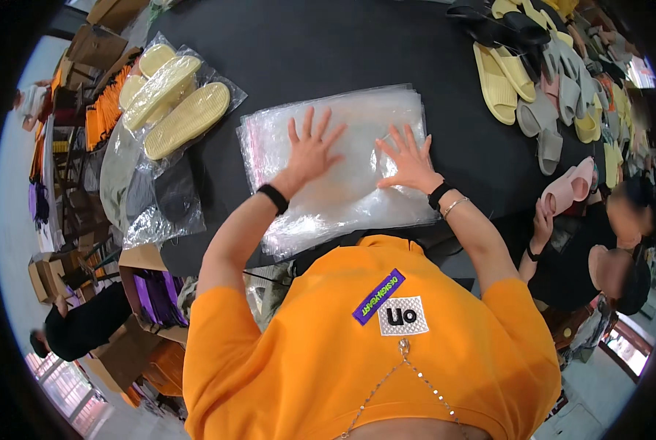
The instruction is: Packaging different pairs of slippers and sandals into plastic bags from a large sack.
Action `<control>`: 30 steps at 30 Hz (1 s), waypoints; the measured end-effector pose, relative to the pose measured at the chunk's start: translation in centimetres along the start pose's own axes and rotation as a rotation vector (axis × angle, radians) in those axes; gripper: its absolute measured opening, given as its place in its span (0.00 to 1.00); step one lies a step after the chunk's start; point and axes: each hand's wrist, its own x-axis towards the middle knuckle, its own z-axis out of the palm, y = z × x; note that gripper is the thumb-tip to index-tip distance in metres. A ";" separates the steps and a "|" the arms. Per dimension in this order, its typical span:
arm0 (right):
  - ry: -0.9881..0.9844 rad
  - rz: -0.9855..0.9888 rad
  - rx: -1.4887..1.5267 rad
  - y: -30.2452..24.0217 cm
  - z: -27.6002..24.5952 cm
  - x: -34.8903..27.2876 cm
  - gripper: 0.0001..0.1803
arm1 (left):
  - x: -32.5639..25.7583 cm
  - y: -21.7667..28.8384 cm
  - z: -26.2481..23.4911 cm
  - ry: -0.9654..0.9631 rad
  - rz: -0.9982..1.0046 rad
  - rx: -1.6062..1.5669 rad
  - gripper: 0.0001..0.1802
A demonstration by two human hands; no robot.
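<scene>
Head view: the left hand [309, 152] and right hand [408, 160] both press flat, fingers spread wide, on a stack of clear plastic bags [342, 165] at the near edge of the black table [306, 44]. Bagged yellow foam slippers [174, 103] lie near its left edge, loose slippers [533, 81] toward its right.

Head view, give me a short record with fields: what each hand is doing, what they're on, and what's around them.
Left hand: flat, fingers spread, on the stack of clear plastic bags
Right hand: flat, fingers spread, on the same stack
Surface: black table
Left of stack: bagged yellow slippers
Far right: loose slippers, yellow, grey and pink
Nearby: another person's hand at the pink pair
</scene>
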 end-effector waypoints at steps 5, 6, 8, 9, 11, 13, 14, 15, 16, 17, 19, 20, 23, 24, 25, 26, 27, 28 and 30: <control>-0.025 0.014 -0.025 -0.1 0.5 0.1 0.55 | -10.0 3.8 -2.0 -0.293 -0.037 -0.292 0.48; -0.027 0.012 -0.035 -0.3 0.3 0.3 0.55 | -11.5 3.8 -2.1 -0.341 -0.038 -0.291 0.48; -0.055 0.041 -0.068 -0.8 0.0 0.1 0.55 | -13.9 3.9 -2.2 -0.438 -0.041 -0.291 0.48; -0.049 0.042 -0.070 -0.6 0.4 0.1 0.55 | -14.5 3.6 -2.2 -0.430 -0.042 -0.250 0.50; -0.036 0.031 -0.044 -0.5 0.8 0.2 0.55 | -15.0 2.9 -2.3 -0.405 -0.021 -0.192 0.51; -0.041 0.031 -0.044 -0.6 0.7 0.2 0.55 | -15.0 2.7 -2.2 -0.381 -0.014 -0.142 0.54; -0.043 0.034 -0.042 -0.7 0.7 0.2 0.55 | -15.1 2.6 -2.2 -0.393 -0.019 -0.153 0.54; -0.038 0.042 -0.033 -0.7 0.5 -0.1 0.54 | -14.9 2.6 -2.3 -0.400 -0.012 -0.169 0.54; -0.011 0.021 -0.017 -0.6 0.6 0.0 0.53 | -14.8 2.7 -2.4 -0.408 -0.003 -0.184 0.54; 0.016 0.003 0.001 -0.6 1.0 0.2 0.52 | -14.8 2.6 -2.8 -0.404 -0.014 -0.185 0.54; 0.045 0.001 0.056 0.1 0.7 -0.1 0.47 | -14.9 2.9 -2.0 -0.408 -0.036 -0.140 0.53; 0.096 0.005 0.063 0.3 0.7 -0.5 0.46 | -14.9 3.0 -1.8 -0.410 -0.044 -0.117 0.53; 0.199 0.082 0.117 0.6 0.3 -2.4 0.44 | -14.6 3.2 -2.0 -0.421 -0.115 -0.250 0.42; 0.185 0.166 0.164 0.3 0.3 -3.2 0.44 | -14.5 3.2 -1.7 -0.394 -0.150 -0.300 0.40; 0.172 0.248 0.213 0.2 0.4 -4.0 0.44 | -14.0 3.1 -1.4 -0.417 -0.238 -0.367 0.34; 0.159 0.330 0.262 0.2 0.5 -4.8 0.44 | -13.7 3.0 -1.1 -0.305 -0.364 -0.323 0.35; 0.124 0.352 0.282 0.3 0.8 -5.5 0.45 | -13.5 2.9 -0.9 -0.196 -0.489 -0.276 0.35; 0.088 0.382 0.283 0.4 0.9 -5.8 0.46 | -13.3 2.9 -0.8 -0.085 -0.613 -0.230 0.35; 0.013 0.433 0.288 0.3 1.1 -6.2 0.48 | -13.0 2.7 -0.2 0.085 -0.897 -0.253 0.41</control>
